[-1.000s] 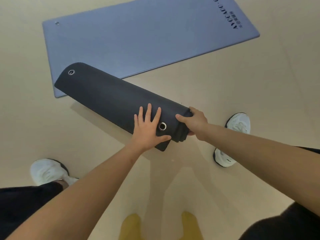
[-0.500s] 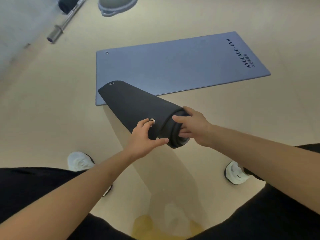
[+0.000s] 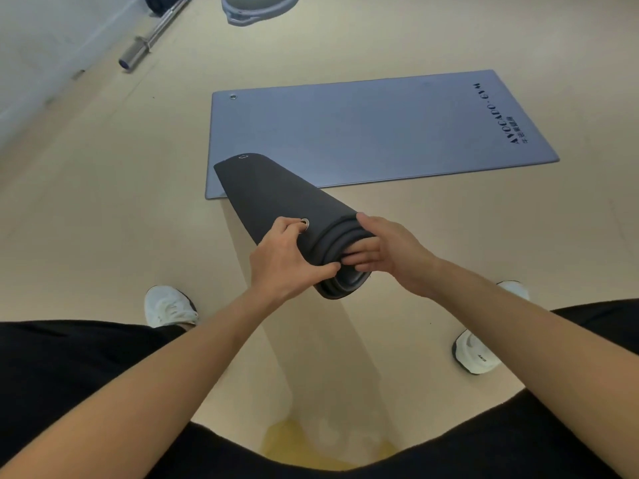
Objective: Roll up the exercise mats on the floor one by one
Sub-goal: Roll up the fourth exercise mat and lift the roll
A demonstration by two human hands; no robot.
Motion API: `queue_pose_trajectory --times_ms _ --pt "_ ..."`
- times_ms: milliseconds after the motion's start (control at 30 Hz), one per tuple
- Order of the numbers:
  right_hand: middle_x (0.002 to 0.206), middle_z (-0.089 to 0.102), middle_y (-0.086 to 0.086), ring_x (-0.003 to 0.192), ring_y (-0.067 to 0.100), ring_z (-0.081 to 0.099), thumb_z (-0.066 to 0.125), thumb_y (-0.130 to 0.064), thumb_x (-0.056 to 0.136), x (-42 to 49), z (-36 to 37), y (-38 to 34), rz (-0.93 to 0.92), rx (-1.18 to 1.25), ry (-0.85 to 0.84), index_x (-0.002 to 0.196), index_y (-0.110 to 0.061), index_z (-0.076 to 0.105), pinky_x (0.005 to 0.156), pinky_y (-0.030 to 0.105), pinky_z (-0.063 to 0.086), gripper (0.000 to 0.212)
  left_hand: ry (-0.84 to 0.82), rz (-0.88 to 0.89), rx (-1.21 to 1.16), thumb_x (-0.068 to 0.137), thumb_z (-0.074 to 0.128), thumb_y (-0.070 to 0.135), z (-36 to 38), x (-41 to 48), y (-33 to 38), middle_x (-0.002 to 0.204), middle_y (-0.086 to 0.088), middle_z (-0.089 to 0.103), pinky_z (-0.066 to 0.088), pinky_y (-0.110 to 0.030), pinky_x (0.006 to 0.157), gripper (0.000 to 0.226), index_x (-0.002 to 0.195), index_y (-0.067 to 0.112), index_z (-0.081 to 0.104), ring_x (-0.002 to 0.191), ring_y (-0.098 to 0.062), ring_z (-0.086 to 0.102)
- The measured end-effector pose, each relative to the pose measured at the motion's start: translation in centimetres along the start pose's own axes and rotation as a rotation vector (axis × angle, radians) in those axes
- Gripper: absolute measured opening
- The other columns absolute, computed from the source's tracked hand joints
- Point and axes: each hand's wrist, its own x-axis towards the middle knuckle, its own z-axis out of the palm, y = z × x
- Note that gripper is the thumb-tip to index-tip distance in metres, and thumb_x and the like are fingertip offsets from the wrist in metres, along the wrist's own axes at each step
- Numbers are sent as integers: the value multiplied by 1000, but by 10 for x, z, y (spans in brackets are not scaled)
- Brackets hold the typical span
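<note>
Dark charcoal foam exercise mat (image 3: 276,198), fully rolled into a thick cylinder. It is held at its near end by both hands, above the beige floor (image 3: 103,219). The roll slants away from the person, and its far end overlaps the near left corner of the second mat in view. Whether that far end rests on anything cannot be told. The spiral layers show at the near end face.

Left hand (image 3: 283,261): wrapped round the roll's left side, with its fingers curled over the top beside a small metal eyelet (image 3: 304,223) and its thumb stretched toward the end face.

Right hand (image 3: 390,250): grips the near end, thumb lying over the top edge, fingers laid across the spiral face. Both forearms reach forward, converging on the roll.

Flat grey-blue rectangular exercise mat (image 3: 363,133): unrolled on the floor beyond the roll, with dark lettering at its right end and an eyelet at its far left corner.

White trainers, one to the left (image 3: 169,305) and one to the right (image 3: 473,354), set wide apart. Black shorts (image 3: 69,375) fill the lower frame.

Far left: steel barbell (image 3: 152,36) lying on the floor. Grey balance dome (image 3: 259,5) at the top edge.
</note>
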Motion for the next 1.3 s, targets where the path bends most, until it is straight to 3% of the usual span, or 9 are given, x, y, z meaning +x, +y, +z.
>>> queue_pose_trajectory --times_ms 200,300,400,533,667,767,900,1067,1300 --pt "100 68 2 87 14 67 68 -61 89 12 -39 26 -202 -517 278 140 -30 59 79 28 51 61 13 25 -43 61 85 67 -20 16 0 119 21 53 38 -19 73 76 122 24 69 95 -2 53" --pt "133 54 -3 110 16 64 74 -66 82 21 -35 44 -151 -386 202 153 -48 38 90 34 53 82 25 -7 -93 61 87 65 -30 26 -1 115 23 51 34 -11 68 70 117 27 69 94 -2 55" --pt "138 58 -12 122 17 64 79 -51 85 29 -17 45 -178 -148 78 147 -59 37 92 43 57 75 35 -33 -161 61 88 64 -38 33 -2 116 20 53 37 -12 69 66 114 29 67 97 0 57" --pt "118 74 7 109 25 72 77 -12 92 36 8 28 -257 121 57 145 -40 51 81 39 63 66 55 -91 -233 65 88 59 -44 33 -6 127 14 49 40 -18 75 65 117 31 60 106 -3 56" --pt "109 77 16 100 31 76 73 1 90 36 20 10 -272 133 37 146 -32 54 77 43 64 68 -8 -151 -447 63 90 54 -56 25 -23 128 1 57 57 -27 81 68 118 29 58 109 -16 63" --pt "105 78 15 96 31 76 74 2 89 32 32 -1 -291 95 31 149 -26 52 78 46 65 70 -9 -180 -570 69 90 40 -71 10 -26 125 0 63 59 -20 63 63 121 22 58 104 -15 68" --pt "98 79 13 88 28 78 78 -6 88 7 40 -19 -359 47 83 151 -26 51 73 45 65 71 58 -195 -676 73 86 36 -95 -8 -15 121 2 67 61 -45 63 61 126 22 59 101 -22 72" --pt "95 80 7 85 23 78 80 -18 90 -20 39 -31 -442 -40 124 147 -28 56 68 38 65 63 108 -174 -660 82 84 31 -112 -24 -2 121 6 66 63 -45 62 54 129 21 59 88 -20 74" --pt "111 76 -8 101 13 74 72 -25 97 11 17 -32 -430 -93 136 144 -37 57 77 38 65 51 91 -171 -540 71 82 49 -98 10 9 125 19 66 57 -42 100 64 128 29 62 112 -7 66"
